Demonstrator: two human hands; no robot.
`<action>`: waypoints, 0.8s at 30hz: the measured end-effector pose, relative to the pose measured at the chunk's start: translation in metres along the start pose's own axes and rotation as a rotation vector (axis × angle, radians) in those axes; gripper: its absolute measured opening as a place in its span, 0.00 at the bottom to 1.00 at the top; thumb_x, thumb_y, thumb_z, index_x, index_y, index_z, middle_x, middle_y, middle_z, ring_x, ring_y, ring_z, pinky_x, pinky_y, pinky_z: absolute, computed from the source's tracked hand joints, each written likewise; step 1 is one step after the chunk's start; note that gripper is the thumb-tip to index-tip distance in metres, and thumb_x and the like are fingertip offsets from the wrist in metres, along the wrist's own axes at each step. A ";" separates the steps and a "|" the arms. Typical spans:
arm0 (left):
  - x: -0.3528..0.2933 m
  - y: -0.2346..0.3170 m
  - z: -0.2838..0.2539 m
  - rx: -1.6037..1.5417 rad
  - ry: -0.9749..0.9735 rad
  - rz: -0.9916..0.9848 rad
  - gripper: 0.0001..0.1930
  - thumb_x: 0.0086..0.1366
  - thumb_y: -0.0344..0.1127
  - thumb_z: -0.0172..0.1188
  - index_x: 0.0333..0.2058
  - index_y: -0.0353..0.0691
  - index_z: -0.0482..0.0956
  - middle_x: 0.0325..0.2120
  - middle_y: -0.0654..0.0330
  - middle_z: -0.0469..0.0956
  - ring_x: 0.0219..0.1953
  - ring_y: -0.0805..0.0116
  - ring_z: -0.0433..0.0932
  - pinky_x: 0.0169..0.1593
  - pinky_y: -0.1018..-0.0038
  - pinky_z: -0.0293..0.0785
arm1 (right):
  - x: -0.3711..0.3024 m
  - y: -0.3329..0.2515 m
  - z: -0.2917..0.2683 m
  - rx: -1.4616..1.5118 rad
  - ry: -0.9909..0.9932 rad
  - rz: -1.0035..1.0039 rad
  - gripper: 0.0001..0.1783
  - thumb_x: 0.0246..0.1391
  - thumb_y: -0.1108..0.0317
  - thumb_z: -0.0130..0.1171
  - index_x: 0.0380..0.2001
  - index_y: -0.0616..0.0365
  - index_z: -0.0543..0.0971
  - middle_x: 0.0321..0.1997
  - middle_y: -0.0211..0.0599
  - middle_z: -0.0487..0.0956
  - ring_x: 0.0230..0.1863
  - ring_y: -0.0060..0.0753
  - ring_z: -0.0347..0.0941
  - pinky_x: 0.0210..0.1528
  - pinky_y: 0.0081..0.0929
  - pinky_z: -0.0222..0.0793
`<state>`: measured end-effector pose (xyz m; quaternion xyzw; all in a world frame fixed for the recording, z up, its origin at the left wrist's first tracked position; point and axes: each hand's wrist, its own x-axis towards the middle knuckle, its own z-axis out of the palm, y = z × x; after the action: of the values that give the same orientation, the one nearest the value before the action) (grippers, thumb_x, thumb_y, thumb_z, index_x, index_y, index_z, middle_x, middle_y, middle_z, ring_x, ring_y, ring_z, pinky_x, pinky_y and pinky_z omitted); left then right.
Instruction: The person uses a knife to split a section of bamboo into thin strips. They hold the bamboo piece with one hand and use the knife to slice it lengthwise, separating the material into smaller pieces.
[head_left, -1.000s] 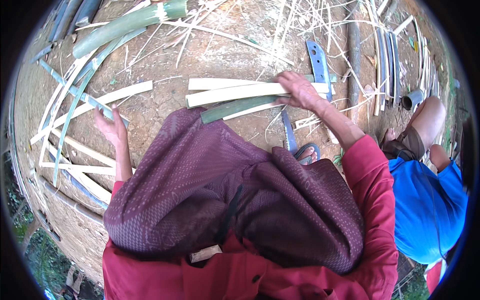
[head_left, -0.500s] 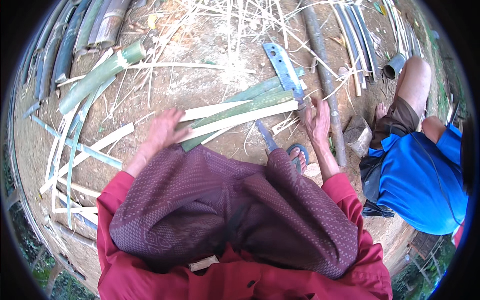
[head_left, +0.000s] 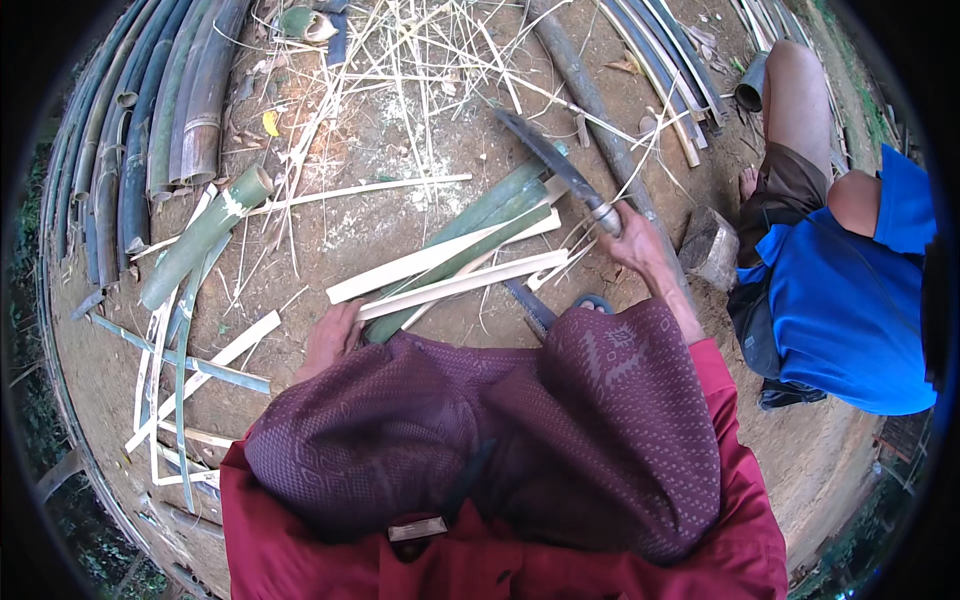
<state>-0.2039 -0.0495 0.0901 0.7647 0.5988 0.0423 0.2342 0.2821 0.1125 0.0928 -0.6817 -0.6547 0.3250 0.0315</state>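
The right hand [head_left: 638,245] is gripping the knife [head_left: 548,158] in a closed fist, the blade pointing forward. The left hand [head_left: 333,335], partly hidden behind the cloth [head_left: 480,430], is curling its fingers around the near end of the strip [head_left: 465,284], which is slanting over 2 or more loose splits [head_left: 385,277]. If those were shifting, the strip could be rolling, and a stray stroke could be reaching the left hand or the sandalled foot [head_left: 595,302].
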 end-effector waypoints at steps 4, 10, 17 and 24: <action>-0.024 -0.035 -0.045 -0.216 0.100 -0.063 0.16 0.53 0.22 0.62 0.42 0.40 0.78 0.35 0.57 0.78 0.38 0.62 0.79 0.42 0.68 0.76 | -0.027 0.002 -0.008 0.330 0.079 0.064 0.22 0.46 0.55 0.63 0.39 0.60 0.75 0.24 0.35 0.75 0.24 0.27 0.71 0.28 0.31 0.68; -0.077 -0.050 -0.196 -0.573 0.287 -0.374 0.07 0.56 0.26 0.64 0.35 0.37 0.80 0.29 0.66 0.78 0.34 0.78 0.77 0.38 0.78 0.76 | -0.091 -0.063 -0.013 0.695 0.237 -0.066 0.12 0.54 0.63 0.61 0.35 0.59 0.74 0.20 0.24 0.71 0.21 0.16 0.66 0.23 0.17 0.62; -0.129 -0.004 -0.306 -0.518 0.854 -0.206 0.14 0.59 0.30 0.64 0.42 0.37 0.72 0.31 0.60 0.78 0.35 0.75 0.78 0.35 0.80 0.77 | -0.180 -0.225 -0.072 0.768 0.204 -0.541 0.20 0.50 0.72 0.55 0.48 0.65 0.72 0.28 0.30 0.74 0.26 0.18 0.70 0.30 0.17 0.66; -0.168 0.018 -0.333 -0.635 0.995 -0.076 0.11 0.60 0.30 0.62 0.42 0.36 0.77 0.33 0.57 0.81 0.36 0.71 0.79 0.40 0.77 0.79 | -0.242 -0.415 -0.113 0.538 0.002 -0.645 0.20 0.48 0.71 0.56 0.46 0.66 0.73 0.30 0.32 0.75 0.28 0.19 0.71 0.32 0.18 0.67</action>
<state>-0.3496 -0.1070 0.4294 0.5234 0.6218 0.5645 0.1440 -0.0083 -0.0068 0.4732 -0.4094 -0.7266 0.4572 0.3091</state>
